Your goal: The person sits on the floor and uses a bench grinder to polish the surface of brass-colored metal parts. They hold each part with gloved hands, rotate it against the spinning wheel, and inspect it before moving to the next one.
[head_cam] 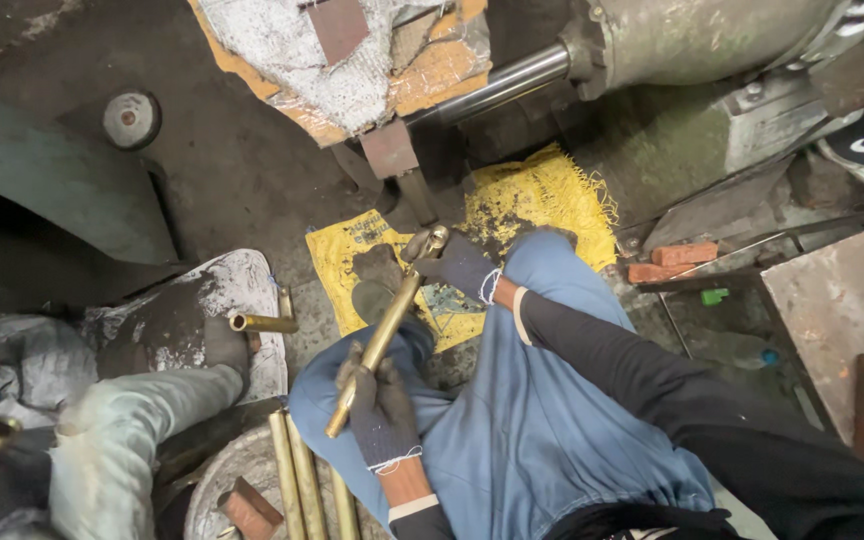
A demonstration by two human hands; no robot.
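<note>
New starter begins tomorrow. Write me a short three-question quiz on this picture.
1. True or false: both gloved hands, the left hand and the right hand, hold the same brass tube.
2. What lies on the floor under the far end of that tube? A) a yellow cloth B) a green bucket C) a coil of rope
3. Fill in: more brass tubes lie near the left hand, beside a ____-coloured block.

Key:
1. True. The left hand's grip is near the lower end, the right hand's at the top end.
2. A, the yellow cloth.
3. Brick-red.
</note>
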